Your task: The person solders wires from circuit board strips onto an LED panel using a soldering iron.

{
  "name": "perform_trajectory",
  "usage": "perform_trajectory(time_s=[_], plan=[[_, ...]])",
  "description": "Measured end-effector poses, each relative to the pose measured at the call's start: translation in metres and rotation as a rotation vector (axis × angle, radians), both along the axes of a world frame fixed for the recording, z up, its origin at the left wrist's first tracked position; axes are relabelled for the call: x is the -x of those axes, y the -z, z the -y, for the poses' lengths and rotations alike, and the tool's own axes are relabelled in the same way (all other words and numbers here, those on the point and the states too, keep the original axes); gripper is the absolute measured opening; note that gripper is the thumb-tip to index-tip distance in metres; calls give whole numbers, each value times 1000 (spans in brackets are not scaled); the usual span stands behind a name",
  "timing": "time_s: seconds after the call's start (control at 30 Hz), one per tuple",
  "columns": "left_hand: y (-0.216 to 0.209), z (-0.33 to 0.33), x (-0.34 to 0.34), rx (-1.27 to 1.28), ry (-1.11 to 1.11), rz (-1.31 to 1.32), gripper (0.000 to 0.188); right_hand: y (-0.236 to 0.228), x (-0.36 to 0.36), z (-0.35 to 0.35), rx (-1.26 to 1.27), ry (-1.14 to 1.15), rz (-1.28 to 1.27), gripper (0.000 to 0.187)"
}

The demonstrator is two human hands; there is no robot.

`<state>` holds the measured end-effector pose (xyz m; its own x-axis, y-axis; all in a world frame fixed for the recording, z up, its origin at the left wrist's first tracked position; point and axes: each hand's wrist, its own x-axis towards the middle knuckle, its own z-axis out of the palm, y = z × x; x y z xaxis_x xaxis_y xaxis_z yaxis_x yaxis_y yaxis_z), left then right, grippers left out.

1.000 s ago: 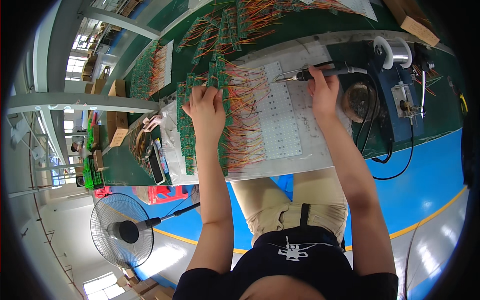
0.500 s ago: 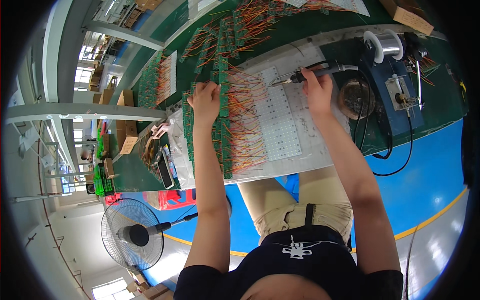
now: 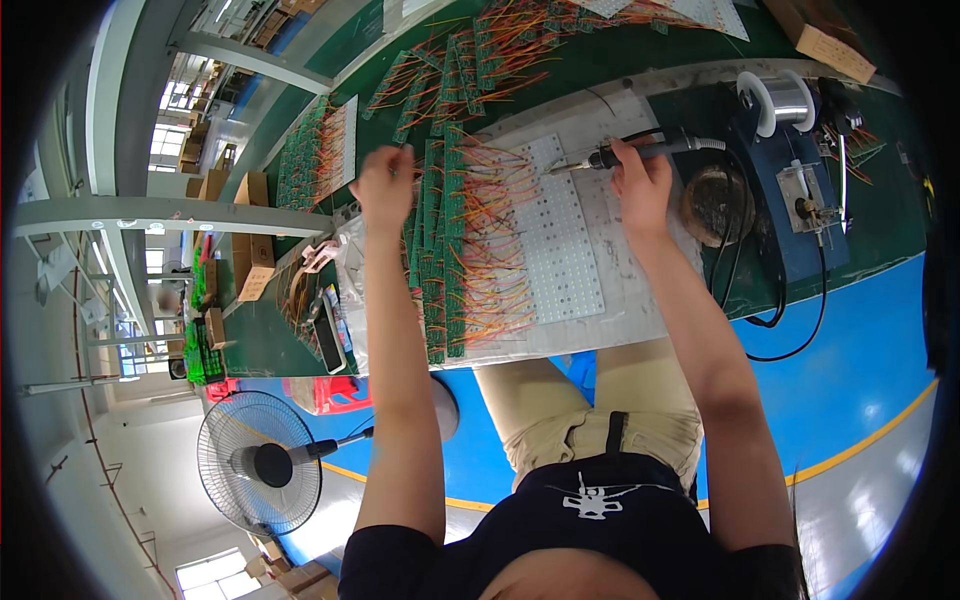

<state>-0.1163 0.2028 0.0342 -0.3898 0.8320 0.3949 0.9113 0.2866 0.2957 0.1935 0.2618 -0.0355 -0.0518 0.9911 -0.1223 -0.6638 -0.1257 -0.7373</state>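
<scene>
My right hand (image 3: 641, 190) grips a soldering iron (image 3: 600, 158), its tip pointing left over the top part of a white perforated board (image 3: 560, 240). To the left, my left hand (image 3: 385, 190) is raised beside the rows of narrow green circuit boards (image 3: 453, 215), apart from them. Its fingers are curled together; whatever they may hold is too small or hidden to make out. Red and yellow wires (image 3: 495, 250) run from the green boards onto the white board. All of this lies on a pale sheet (image 3: 630, 270) on the green bench.
At the right stand a solder wire spool (image 3: 782, 103), a blue soldering stand (image 3: 790, 215) and a round dark tin (image 3: 716, 205). More wired boards (image 3: 470, 70) lie at the back. A phone (image 3: 328, 335) lies at the left; a fan (image 3: 265, 463) stands below the bench.
My left hand has lifted off the circuit boards and moved left. The boards by it sit closer to the wired row. My right hand with the soldering iron has barely shifted.
</scene>
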Motion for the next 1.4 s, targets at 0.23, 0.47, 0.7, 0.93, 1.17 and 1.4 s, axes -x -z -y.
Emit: perform_trajectory(time_s=[0.23,0.47,0.7,0.93,1.17,1.4], plan=[[-19,-106,87,102,29,131,34,7,-8,-3,2,43,25,12],[50,-130,101,259,-89,121,71,0,1,2,19,53,50,15],[45,-135,75,268,-168,105,47,3,-4,1,-7,-8,17,11],[41,-137,86,142,-273,330,31,-4,0,0,13,39,59,15],[20,-134,88,-102,-188,794,22,1,-3,1,22,43,78,15],[6,-118,103,84,-188,345,28,0,-2,1,10,29,73,15]])
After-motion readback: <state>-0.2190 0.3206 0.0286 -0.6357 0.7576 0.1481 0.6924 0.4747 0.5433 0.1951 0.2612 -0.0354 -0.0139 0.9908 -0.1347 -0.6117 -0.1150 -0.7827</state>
